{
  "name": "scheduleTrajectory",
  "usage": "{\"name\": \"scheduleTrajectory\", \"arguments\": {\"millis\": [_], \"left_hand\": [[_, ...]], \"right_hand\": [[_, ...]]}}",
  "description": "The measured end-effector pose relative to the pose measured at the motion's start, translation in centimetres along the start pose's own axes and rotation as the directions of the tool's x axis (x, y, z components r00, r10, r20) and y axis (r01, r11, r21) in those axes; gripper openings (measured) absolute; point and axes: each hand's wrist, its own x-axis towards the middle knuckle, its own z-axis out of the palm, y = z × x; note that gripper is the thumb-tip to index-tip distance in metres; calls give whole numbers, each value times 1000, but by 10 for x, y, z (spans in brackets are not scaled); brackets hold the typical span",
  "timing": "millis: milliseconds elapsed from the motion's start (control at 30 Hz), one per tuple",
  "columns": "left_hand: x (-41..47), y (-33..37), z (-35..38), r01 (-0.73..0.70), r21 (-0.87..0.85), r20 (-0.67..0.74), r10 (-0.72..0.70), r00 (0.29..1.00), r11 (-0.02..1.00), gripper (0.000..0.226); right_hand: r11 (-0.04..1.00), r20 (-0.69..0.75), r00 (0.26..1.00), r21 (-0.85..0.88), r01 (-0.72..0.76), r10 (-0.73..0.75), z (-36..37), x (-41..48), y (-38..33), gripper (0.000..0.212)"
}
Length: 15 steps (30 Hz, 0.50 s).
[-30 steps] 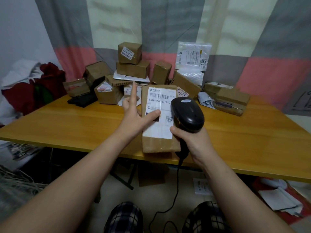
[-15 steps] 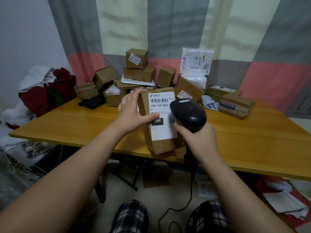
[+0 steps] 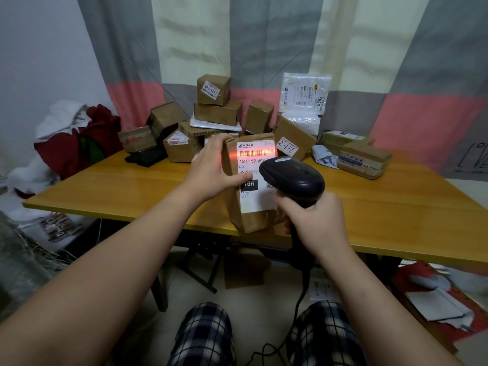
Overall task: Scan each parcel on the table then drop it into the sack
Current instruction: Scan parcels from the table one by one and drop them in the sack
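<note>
Parcel (image 3: 253,202) upright at the front edge of the worktop (image 3: 132,191), label toward camera. Red scan line now lit across the barcode (image 3: 254,153); it was dark half a second ago. Read probably firing, sack drop next, no sack identifiable. Brown carton, white label, scuffed lower corners. Left grip (image 3: 211,170) wraps its left side, thumb on label. Right grip (image 3: 314,220) clenched round scanner (image 3: 293,178) handle. Unscanned pile (image 3: 216,112) behind.

The nearest parcel (image 3: 257,200) has a label reading "15H-159-A03", "A03", "15H"; the topmost box (image 3: 213,89) reads "44-2-4201"; the white mailer bag (image 3: 305,92), "0663"; a leaning box (image 3: 295,138), "2-1-3".
</note>
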Motion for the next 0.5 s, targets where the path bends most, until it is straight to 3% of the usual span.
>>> {"name": "scheduleTrajectory", "arguments": {"millis": [400, 500], "left_hand": [[1, -3, 1, -15, -16, -5, 15, 1000, 1000, 88], [-7, -7, -2, -35, -75, -9, 35, 999, 997, 85]], "right_hand": [[993, 52, 998, 102, -52, 47, 1, 0, 10, 11], [956, 103, 983, 234, -175, 154, 7, 3, 21, 37]]}}
